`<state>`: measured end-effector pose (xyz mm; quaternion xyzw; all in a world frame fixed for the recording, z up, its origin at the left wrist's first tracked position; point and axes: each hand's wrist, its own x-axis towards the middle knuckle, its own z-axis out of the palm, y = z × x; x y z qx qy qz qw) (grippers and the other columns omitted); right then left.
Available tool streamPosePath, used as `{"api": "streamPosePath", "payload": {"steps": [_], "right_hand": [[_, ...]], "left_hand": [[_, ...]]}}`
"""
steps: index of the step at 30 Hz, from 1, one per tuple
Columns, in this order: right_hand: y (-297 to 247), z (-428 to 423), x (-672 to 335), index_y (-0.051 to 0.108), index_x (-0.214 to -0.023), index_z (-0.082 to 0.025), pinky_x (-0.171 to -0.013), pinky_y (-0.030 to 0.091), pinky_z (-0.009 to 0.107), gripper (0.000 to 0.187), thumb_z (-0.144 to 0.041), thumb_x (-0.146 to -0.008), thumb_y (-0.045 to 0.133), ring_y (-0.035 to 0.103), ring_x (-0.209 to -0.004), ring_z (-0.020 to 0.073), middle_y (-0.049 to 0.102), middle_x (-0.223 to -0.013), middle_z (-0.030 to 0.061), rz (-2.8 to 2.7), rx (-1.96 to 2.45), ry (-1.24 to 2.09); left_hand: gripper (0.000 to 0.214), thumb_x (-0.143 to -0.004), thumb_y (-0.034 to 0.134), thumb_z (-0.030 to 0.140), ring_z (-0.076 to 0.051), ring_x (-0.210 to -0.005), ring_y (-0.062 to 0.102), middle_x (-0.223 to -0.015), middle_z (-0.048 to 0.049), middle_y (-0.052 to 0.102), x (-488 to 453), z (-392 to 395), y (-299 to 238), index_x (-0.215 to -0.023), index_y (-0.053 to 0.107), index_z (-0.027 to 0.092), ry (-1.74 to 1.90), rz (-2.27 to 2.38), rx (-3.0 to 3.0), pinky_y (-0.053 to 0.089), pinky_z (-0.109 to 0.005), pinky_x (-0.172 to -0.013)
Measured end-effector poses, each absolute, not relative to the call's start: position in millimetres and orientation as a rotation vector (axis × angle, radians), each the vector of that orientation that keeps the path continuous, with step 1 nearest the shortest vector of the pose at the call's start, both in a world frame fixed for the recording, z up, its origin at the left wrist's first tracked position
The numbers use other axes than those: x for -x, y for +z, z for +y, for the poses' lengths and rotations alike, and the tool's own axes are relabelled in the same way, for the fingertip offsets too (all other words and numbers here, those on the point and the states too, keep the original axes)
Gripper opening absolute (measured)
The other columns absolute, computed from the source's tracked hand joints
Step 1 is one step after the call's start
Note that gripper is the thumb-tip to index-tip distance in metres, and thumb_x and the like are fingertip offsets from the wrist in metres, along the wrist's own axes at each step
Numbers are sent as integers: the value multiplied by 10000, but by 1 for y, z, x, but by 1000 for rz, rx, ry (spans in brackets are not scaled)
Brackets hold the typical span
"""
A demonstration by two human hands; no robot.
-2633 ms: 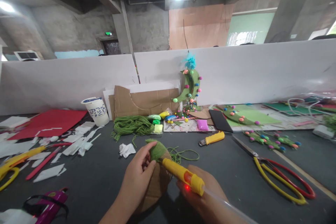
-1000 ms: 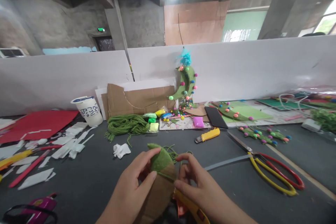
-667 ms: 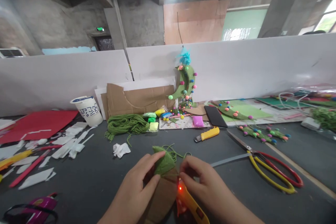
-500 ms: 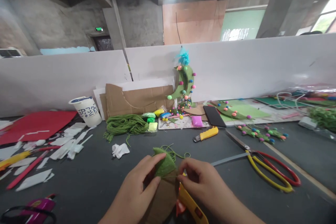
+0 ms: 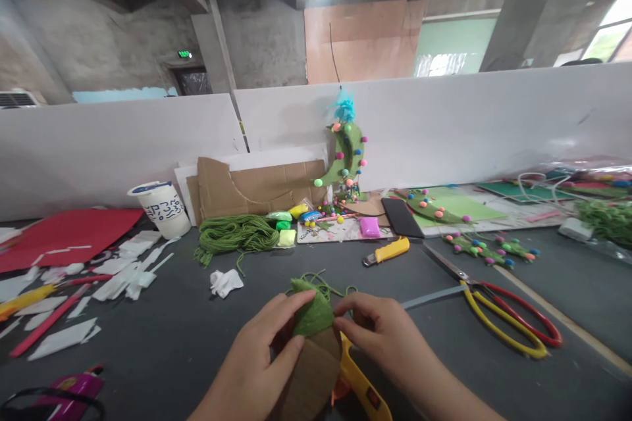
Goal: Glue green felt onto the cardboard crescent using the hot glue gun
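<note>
Brown cardboard piece (image 5: 313,378), its far end topped by a green covering (image 5: 315,316) that comes to a point, is held above the tabletop (image 5: 197,355) near the middle of the near edge. The left hand (image 5: 264,345) grasps it from the side, fingers over the green tip and thumb against the cardboard just below. The right hand (image 5: 380,329) bends its thumb and forefinger close together at the covering's right margin; whether they pinch a strand there is too small to tell.

Partly under the right hand sits a yellow glue gun (image 5: 363,381), just beside the cardboard, and loose green yarn (image 5: 323,284) curls on the tabletop behind the covering. A pale strip (image 5: 434,296) runs from behind the right hand to the scissors (image 5: 463,277), which lie toward the right edge with red and yellow handles. Farther back are a yellow utility knife (image 5: 394,250) and a black phone (image 5: 402,218). Left of the knife, near the left hand, is a crumpled white tissue (image 5: 226,283), with a green skein (image 5: 239,235) behind it. Toward the far edge, a green crescent (image 5: 356,145) with coloured pompoms stands before a white partition (image 5: 469,125). A magenta tool (image 5: 72,385) lies toward the near left corner.
</note>
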<state>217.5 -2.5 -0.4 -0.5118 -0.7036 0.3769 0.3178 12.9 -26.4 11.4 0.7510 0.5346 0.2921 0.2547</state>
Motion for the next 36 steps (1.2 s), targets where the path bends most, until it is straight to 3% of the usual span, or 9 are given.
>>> {"api": "streamPosePath", "payload": {"steps": [6,13,20,27,32,36], "right_hand": [[0,-1,-219,679,-711,-179,-493,286,211,142,-167,-762,548,410,-516,118,448,-529,-55,-1848,1311,1049],[1,0,-218,599,-640,-160,-475,249,202,104,-124,-722,545,331,-501,95,377,-512,-79,-1727,1287,1231],[-1,-2,-212,574,-621,-170,-459,216,205,111,-91,-693,548,307,-482,91,338,-489,-93,-1674,1301,1277],[-5,-6,-209,547,-608,-178,-445,208,198,133,-79,-696,539,291,-463,84,317,-469,-103,-1621,1302,1313],[-1,-11,-205,532,-599,-192,-422,237,188,102,-123,-673,542,333,-428,87,339,-443,-106,-1595,1331,1354],[-1,-15,-200,518,-628,-205,-380,267,174,62,-171,-681,521,358,-395,89,363,-438,-110,-1548,1376,1449]], "left_hand": [[529,-759,520,69,-195,-950,642,-1145,3,673,-15,-27,15,-1198,577,359,796,1419,-2011,521,-254,-753],[435,-816,518,120,-174,-996,629,-1137,22,669,-16,-26,13,-1175,578,360,825,1368,-1930,479,-258,-861],[340,-813,548,177,-192,-859,654,-1045,-20,694,-20,-26,11,-1131,587,289,801,1421,-1888,502,-288,-775],[325,-774,584,164,-213,-873,660,-1023,-25,708,-24,-25,13,-1077,612,281,816,1467,-1871,507,-309,-793],[339,-798,541,145,-211,-1025,629,-1129,-31,672,-22,-24,5,-1104,581,286,877,1366,-1810,472,-314,-895],[325,-766,557,119,-203,-981,636,-1047,-10,676,-23,-25,5,-1047,577,280,885,1375,-1770,466,-303,-872]]}}
